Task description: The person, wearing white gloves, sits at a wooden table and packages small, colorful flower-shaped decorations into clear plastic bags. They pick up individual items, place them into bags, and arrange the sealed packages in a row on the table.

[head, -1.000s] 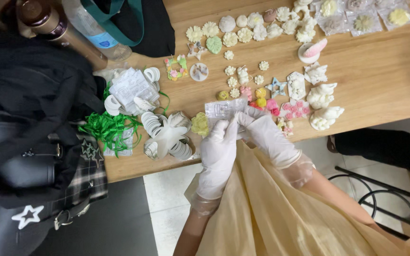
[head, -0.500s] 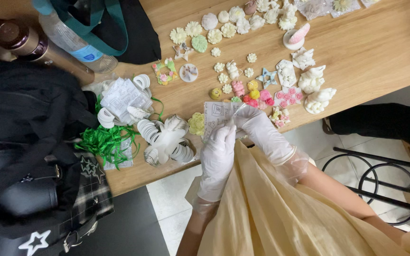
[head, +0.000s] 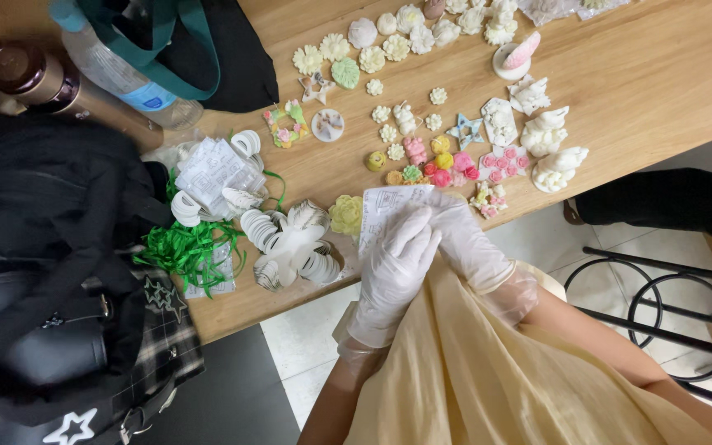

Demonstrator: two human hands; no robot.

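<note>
Gloves cover both of our hands, thin and whitish, and the two meet at the near edge of the wooden worktop (head: 661,74), over a small sheet of white printed paper (head: 389,206). Our left hand (head: 393,272) comes up from below with its forearm bare above the glove cuff, fingers stretched long and lying together, tips resting on the lower part of the paper. Our right hand (head: 471,243) reaches in from the right, wrist bent, fingers curled down onto the sheet's right side and partly tucked under the left hand; we cannot tell whether either hand truly pinches the paper or only presses on it. The paper lies at the worktop's edge, just beside a pale yellow flower-shaped piece (head: 345,214) on its left and near a cluster of small pink and yellow moulded pieces (head: 442,165) above it. Left of the flower sits a fan of white round tags (head: 290,243), and further left a bundle of green ribbon (head: 187,247). Larger white moulded figures (head: 550,144) stand well to the right. Yellow fabric (head: 471,371) spreads beneath our arms, and a black bag (head: 35,247) fills the left side.
</note>
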